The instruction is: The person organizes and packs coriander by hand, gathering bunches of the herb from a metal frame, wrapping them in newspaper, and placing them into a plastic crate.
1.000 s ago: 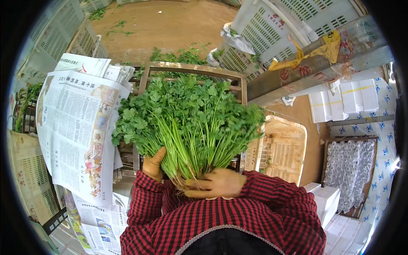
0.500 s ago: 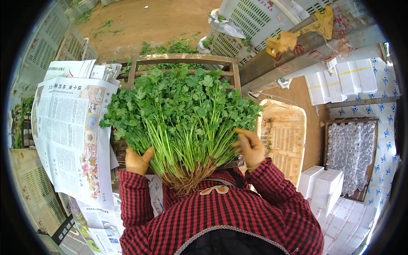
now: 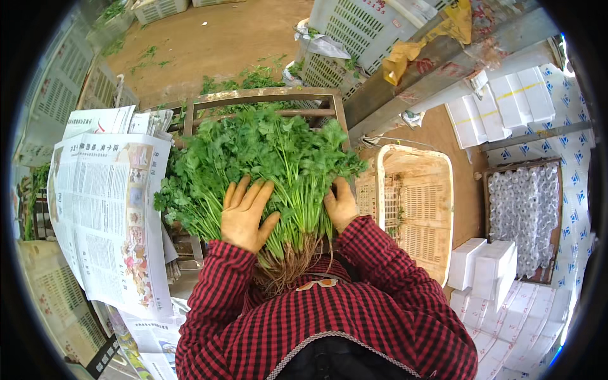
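A big bunch of leafy coriander [image 3: 253,149] lies in front of me, its bright green stems running toward my body. Brown tangled roots [image 3: 286,263] bundle together at the near end, close against my checked shirt. On top of the stems at the left rests my left hand [image 3: 247,212], fingers spread and thumb apart. My right hand [image 3: 340,204] presses against the right side of the bunch, its thumb on the near stems; the fingers look apart, though their tips are partly behind leaves. The bunch lies over a brown metal frame [image 3: 266,95].
At the left, a stack of newspapers [image 3: 101,215] stands beside the frame. A cream plastic crate [image 3: 427,209] stands to the right. Farther off are grey slotted crates [image 3: 354,38], a metal beam [image 3: 405,82], white boxes [image 3: 494,266] and a tray of clear plastic rolls [image 3: 522,218].
My left hand has moved from the bunch's left edge onto its stems, fingers spreading. My right hand has come inward against the right side. The bunch has become narrower.
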{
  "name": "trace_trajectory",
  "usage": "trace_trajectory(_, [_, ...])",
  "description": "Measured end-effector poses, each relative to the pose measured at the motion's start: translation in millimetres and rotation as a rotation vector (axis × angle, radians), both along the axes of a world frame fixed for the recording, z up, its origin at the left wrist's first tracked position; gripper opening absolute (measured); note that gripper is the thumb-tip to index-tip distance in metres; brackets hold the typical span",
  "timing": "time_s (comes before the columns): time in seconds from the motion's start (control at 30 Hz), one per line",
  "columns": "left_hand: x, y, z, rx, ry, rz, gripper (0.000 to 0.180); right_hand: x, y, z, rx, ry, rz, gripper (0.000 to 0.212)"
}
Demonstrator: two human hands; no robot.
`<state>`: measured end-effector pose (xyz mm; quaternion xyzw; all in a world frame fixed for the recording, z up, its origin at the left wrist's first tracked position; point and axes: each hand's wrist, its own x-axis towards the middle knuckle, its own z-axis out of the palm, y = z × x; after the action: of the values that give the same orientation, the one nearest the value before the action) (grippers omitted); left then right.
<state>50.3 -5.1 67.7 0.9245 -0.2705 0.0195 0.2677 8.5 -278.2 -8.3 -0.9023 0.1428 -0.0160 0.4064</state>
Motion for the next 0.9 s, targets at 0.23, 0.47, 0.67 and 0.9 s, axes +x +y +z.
trace_trajectory(0.23, [1.2, 8.8, 0.1, -0.037, 0.003, -0.071, 0.06, -34.2, -40.5, 34.9, 0.243, 0.143, -0.139, 0.048])
trace_trajectory(0.47, [27.3, -31.3, 62.6, -0.162, -0.238, -0.272, 0.046, -15.5, -20.6, 74.5, 0.418, 0.052, -0.362, 0.037])
trace_trajectory(0.67, [67.8, -97.3, 3.8, 0.242, -0.164, -0.403, 0.043, -11.6, -16.2, 63.1, 0.539, 0.075, -0.382, 0.019])
trace_trajectory(0.9, [76.7, -95.9, -14.6, 0.147, -0.071, -0.368, 0.036, -73.4, -55.8, 39.6, 0.71, -0.117, -0.204, 0.005])
